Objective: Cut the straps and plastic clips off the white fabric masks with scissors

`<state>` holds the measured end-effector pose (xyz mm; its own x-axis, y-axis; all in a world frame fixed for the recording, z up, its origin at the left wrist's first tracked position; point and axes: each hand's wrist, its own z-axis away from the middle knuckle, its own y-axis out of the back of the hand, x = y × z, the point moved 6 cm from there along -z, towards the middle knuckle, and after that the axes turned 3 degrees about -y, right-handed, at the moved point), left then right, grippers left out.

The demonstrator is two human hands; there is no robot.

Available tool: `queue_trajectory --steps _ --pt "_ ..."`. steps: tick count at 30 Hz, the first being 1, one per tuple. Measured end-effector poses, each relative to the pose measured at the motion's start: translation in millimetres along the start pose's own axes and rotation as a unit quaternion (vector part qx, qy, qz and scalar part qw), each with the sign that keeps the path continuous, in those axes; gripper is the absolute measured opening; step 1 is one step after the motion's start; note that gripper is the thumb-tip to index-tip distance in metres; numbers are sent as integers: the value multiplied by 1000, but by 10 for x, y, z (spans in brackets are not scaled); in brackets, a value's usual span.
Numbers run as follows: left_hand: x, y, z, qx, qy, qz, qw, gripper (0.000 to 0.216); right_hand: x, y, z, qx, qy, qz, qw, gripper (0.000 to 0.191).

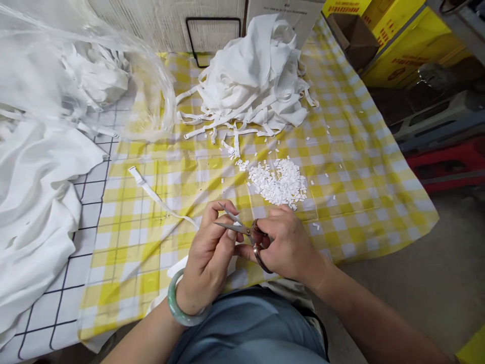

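Observation:
My right hand point(290, 242) grips a pair of scissors point(242, 229) by its dark handle rings, and the blades stand apart, pointing left. Between the blades shows a small white end of strap point(237, 223), pinched in the fingers of my left hand point(212, 253). A white strap with a clip point(153, 194) runs from the table toward my left hand; white fabric lies partly hidden beneath that wrist. Just beyond the scissors is a heap of small white cut pieces point(278, 182).
A pile of white strapped garments point(257, 81) stands at the back beside a black wire stand point(214, 19). White cloth point(34, 217) and a clear plastic bag point(151, 106) cover the left side. A checked cloth point(364, 202) covers the table; yellow boxes point(413, 50) stand at right.

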<state>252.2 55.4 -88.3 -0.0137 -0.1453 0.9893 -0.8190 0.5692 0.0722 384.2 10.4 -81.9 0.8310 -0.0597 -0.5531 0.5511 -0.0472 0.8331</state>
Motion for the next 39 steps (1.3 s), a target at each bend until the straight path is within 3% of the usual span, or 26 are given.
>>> queue_trajectory --steps 5,8,10,13,17,19,22,25,28,30,33,36,38,39 --pt "-58 -139 -91 -33 3 -33 999 30 177 16 103 21 -42 23 999 51" --pt "1 -204 -115 -48 -10 -60 997 30 334 8 117 -7 -109 -46 993 53" --pt "140 -201 -101 -103 -41 -107 988 22 450 29 127 -8 -155 -101 983 50" --pt "331 42 -56 -176 -77 -242 951 13 608 98 150 17 -192 -145 970 45" --pt "252 633 -53 -155 -95 -439 880 26 686 189 152 35 -185 -162 969 41" --pt "80 723 -47 -183 -118 -470 855 32 592 235 123 56 -152 -148 976 41" --pt "-50 627 -17 -225 -164 -423 863 20 287 220 57 87 -92 -143 982 33" --pt "149 634 9 -167 -177 -358 901 14 -140 11 -49 51 -7 -181 982 34" --pt "482 901 74 -41 -124 -339 932 10 -514 -254 -165 -15 84 -219 972 28" --pt "652 1094 167 18 -78 -349 934 8 -624 -313 -251 0 90 -236 968 18" --pt "820 1227 327 49 -67 -382 921 8 -701 -242 -369 68 56 -271 958 17" --pt "939 1232 469 62 -100 -404 907 10 -979 -259 -467 -1 136 -291 947 24" --pt "1003 1262 558 90 -104 -398 907 10 -1149 -316 -536 -56 184 -291 937 19" --pt "1011 1291 599 103 -89 -385 913 9 -1183 -324 -588 -54 181 -298 936 15"
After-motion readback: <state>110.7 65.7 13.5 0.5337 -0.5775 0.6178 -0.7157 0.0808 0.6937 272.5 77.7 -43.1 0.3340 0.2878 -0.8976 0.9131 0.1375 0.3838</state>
